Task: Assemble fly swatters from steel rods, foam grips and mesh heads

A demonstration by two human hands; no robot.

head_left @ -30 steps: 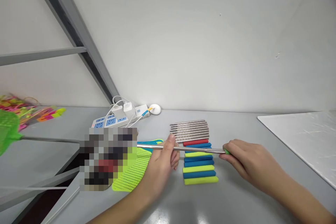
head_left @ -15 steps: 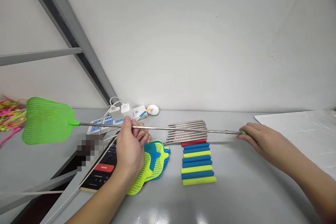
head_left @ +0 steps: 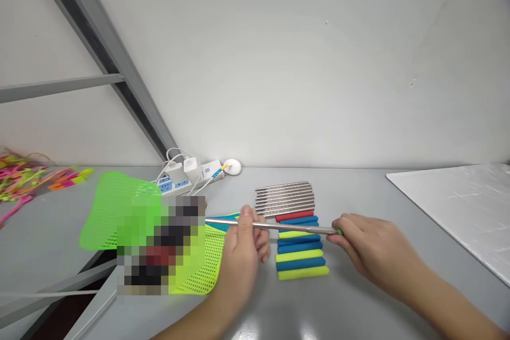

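Observation:
A green fly swatter with a thin metal rod stretches between both hands, held above the table. Its mesh head is at the left, partly covered by a pixelated patch. My left hand is closed around the middle of the rod, thumb on top. At the rod's right end, my right hand grips the swatter's handle, of which only a bit of green shows. Under the rod lie several blue, yellow and red handle sleeves in a column. Yellow and blue swatter heads lie beneath my left hand.
Several metal rods lie in a row behind the sleeves. A power strip with white plugs and cables stands by the wall. Colourful plastic pieces are heaped at far left, and a white sheet lies at right.
My hands have come closer together, left moving right and right moving left. The green head has shifted right and a little down, and the visible rod is shorter.

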